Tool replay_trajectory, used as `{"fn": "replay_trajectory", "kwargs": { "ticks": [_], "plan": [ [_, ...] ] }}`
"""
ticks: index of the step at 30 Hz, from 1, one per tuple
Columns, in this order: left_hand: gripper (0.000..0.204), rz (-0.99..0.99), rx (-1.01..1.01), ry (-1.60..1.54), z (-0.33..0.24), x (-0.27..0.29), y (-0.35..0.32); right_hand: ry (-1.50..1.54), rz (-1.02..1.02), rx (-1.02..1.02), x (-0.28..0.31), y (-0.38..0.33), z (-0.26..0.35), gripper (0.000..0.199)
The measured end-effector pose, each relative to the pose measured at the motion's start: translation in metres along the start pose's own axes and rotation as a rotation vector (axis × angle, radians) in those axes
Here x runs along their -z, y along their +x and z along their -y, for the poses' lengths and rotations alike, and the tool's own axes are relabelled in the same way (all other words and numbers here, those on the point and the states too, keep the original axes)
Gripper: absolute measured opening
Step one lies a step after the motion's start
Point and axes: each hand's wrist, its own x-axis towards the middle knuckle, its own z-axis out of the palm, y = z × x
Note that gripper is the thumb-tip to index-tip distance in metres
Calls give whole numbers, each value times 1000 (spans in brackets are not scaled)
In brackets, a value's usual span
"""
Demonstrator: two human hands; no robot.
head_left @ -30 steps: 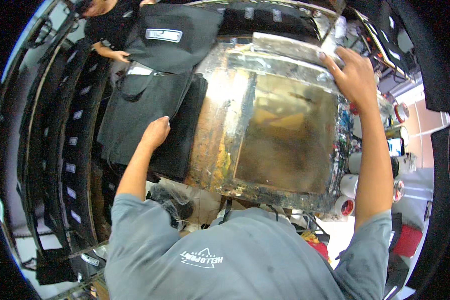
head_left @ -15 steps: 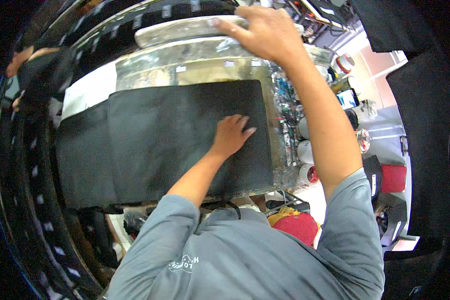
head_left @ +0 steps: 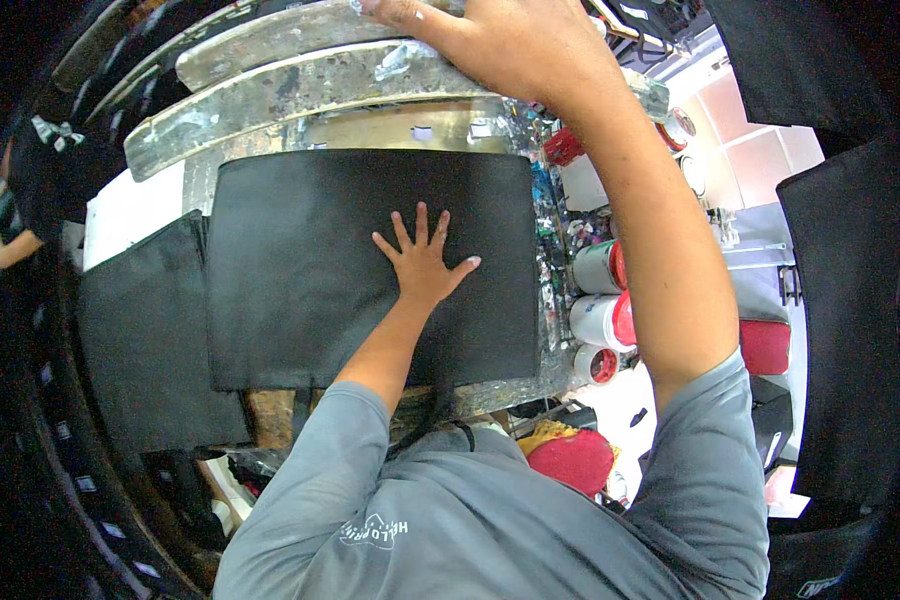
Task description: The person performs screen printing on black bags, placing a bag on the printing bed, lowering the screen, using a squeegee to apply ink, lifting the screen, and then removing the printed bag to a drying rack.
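Observation:
A black fabric panel (head_left: 300, 270), which looks like a flat bag, lies before me on the worktable. My left hand (head_left: 423, 262) is open on top of it, palm down with fingers spread wide. At the upper edge, my right hand (head_left: 530, 45) grips a paint-stained wooden frame (head_left: 310, 85). Its thumb lies along one bar; the picture's edge cuts off the other fingers. The frame is raised over the far side of the panel. A second black panel (head_left: 150, 340) lies to the left, beside the first.
Paint tubs with red rims (head_left: 598, 320) line the table's right side, next to a paint-smeared strip (head_left: 550, 270). A white sheet (head_left: 130, 215) lies at the left. A red round seat (head_left: 573, 462) stands below the table. Another person's hand (head_left: 12, 250) shows at far left.
My right hand and the wooden frame have risen closer to me. My left hand has shifted slightly left and its fingers have spread. The left black panel now sits more apart from the other.

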Motion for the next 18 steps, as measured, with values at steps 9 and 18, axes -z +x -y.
{"fn": "replay_trajectory", "kwargs": {
  "ticks": [9,18],
  "plan": [
    [108,33,203,-82,-65,-14,31,43,68,-40,11,6,6,79],
    [108,32,84,-356,-27,-5,38,114,30,-27,6,4,3,84]
  ]
}}
